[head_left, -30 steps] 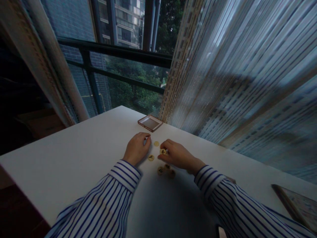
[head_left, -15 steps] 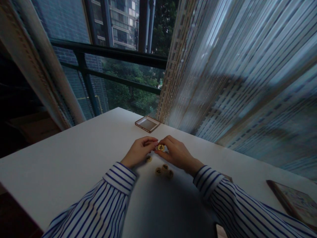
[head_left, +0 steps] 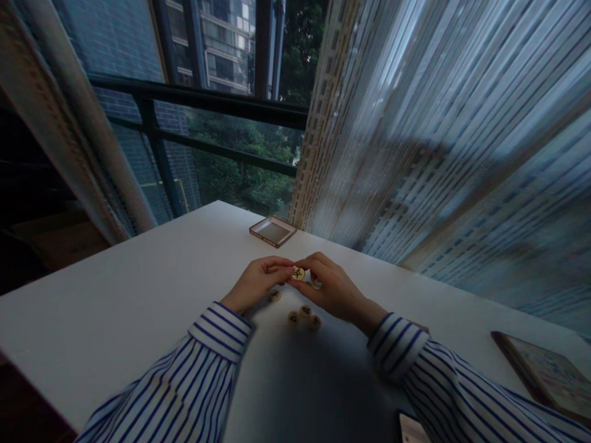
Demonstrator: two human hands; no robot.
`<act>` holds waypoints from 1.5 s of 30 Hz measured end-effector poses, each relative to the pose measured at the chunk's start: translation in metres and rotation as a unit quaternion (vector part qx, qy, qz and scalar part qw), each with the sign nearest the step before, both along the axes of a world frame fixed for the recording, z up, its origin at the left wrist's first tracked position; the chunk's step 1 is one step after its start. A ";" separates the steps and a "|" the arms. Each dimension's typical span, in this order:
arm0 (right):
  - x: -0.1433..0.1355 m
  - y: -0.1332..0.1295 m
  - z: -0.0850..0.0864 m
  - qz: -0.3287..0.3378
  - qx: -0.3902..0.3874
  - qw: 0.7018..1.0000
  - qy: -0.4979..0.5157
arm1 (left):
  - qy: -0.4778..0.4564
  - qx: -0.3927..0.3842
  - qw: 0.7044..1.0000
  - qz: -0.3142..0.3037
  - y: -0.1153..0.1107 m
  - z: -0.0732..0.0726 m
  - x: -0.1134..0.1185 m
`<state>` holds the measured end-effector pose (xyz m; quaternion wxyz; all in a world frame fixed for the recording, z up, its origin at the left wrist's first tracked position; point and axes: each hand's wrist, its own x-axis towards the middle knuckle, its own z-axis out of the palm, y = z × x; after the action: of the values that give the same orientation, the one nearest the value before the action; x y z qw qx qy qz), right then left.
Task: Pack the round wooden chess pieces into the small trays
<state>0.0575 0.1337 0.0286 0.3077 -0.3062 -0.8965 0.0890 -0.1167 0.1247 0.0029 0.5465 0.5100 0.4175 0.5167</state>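
Note:
A round, pale-yellow Chinese chess piece point(head_left: 298, 274) with a dark character is pinched between my two hands above the table. My right hand point(head_left: 335, 288) grips it with thumb and forefinger from the right. The fingers of my left hand point(head_left: 256, 281) are pressed together and close on its left edge. Another Chinese chess piece point(head_left: 274, 296) lies just below my left fingers. Nearer to me, three more sit in a touching cluster: a left piece point(head_left: 293, 317), a back piece point(head_left: 305, 311) and a right piece point(head_left: 314, 322). Something partly hidden shows behind my right fingers.
A shallow square box lid or tray point(head_left: 272, 232) lies near the far corner of the white table point(head_left: 152, 277). At the right is a brown-edged, patterned flat box point(head_left: 545, 369). A phone-like object point(head_left: 412, 429) pokes out by my right sleeve. Curtains point(head_left: 415, 154) hang behind.
My left fingers have come in onto the held chess piece, which has shifted slightly left. The whole view has moved a little; the pieces on the table stay as they were.

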 end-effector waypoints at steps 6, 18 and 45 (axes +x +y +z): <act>-0.001 -0.006 -0.003 -0.042 -0.089 0.992 0.078 | -0.034 -0.003 0.999 0.004 -0.002 0.001 0.004; -0.004 -0.008 -0.008 0.000 -0.310 0.914 0.262 | -0.076 -0.025 0.997 0.010 -0.008 0.001 0.015; 0.038 -0.038 -0.002 -0.052 -0.111 0.991 0.045 | -0.093 -0.035 0.993 -0.065 -0.018 -0.006 0.035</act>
<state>0.0951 0.0961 0.0265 0.3161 -0.3808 -0.8490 0.1854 -0.0818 0.1067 -0.0036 0.6329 0.4663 0.3484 0.5106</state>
